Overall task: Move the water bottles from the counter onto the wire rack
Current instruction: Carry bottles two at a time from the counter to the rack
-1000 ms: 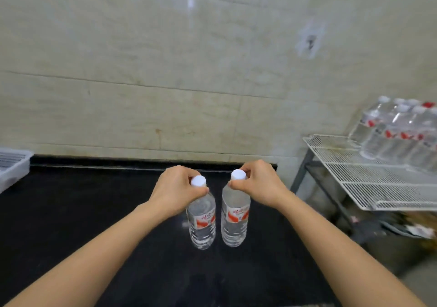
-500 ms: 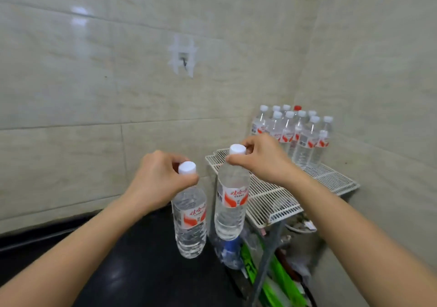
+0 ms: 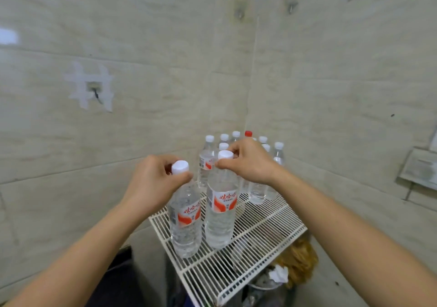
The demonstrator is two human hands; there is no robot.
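Our left hand [image 3: 153, 183] is curled around the neck of one water bottle [image 3: 185, 224], fingers and thumb closed just under its white cap [image 3: 180, 166]. Our right hand [image 3: 248, 162] pinches the second water bottle [image 3: 220, 217] the same way, fingertips gathered at the neck below its white cap [image 3: 225, 154]. Both bottles hang upright from our hands, side by side and very close together, red-and-white labels facing us. The one in our right hand sits a little higher and further from us.

Below our hands lies the wire rack [image 3: 267, 233], and both bottle bases show over its near left part. We cannot tell whether they touch the wires or hang just above them.

Beyond our right hand, at the far end of the rack in the corner of the tiled walls, stands a cluster of bottles [image 3: 259, 192], upright and packed together. All have white caps except one red cap [image 3: 248, 133] at the back.

Under the rack, below our right forearm, we see something orange [image 3: 298, 259] and crumpled. Under our left forearm a dark strip of the table [image 3: 118, 273] shows. On the wall beyond our left hand is a hook [image 3: 94, 89] set in a whitish patch.
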